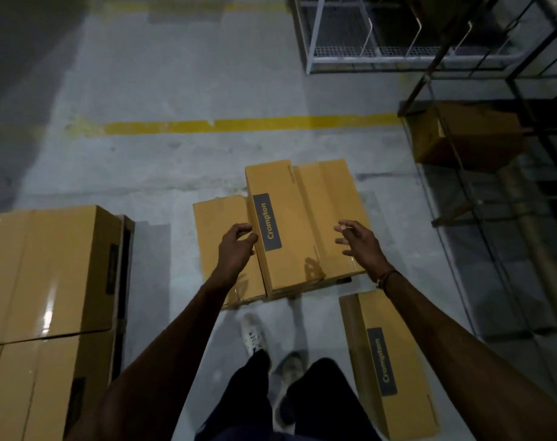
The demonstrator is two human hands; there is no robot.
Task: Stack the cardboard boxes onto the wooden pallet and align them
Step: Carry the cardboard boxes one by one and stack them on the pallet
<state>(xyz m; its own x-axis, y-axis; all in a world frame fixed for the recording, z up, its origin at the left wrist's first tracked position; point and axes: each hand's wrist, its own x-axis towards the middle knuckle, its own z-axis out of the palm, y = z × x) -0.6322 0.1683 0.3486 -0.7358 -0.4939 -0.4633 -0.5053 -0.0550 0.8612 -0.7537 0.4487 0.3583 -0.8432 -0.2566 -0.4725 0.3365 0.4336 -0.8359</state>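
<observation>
A long cardboard box (298, 224) with a grey "Crompton" label lies on the floor ahead of me, on top of other boxes. A lower box (220, 246) sits beside it on the left. My left hand (236, 249) hovers at the top box's left edge with fingers loosely curled, holding nothing. My right hand (358, 246) hovers over its right side, fingers spread and bent, empty. Another labelled box (387, 364) lies on the floor at my right. A stack of large boxes (48, 297) stands at the left. No pallet is plainly visible.
Metal racks (493, 154) line the right side, one holding a cardboard box (468, 135). A white wire shelf (366, 43) stands at the back. A yellow floor line (239, 125) crosses the grey concrete. My shoes (255, 335) are just behind the middle boxes.
</observation>
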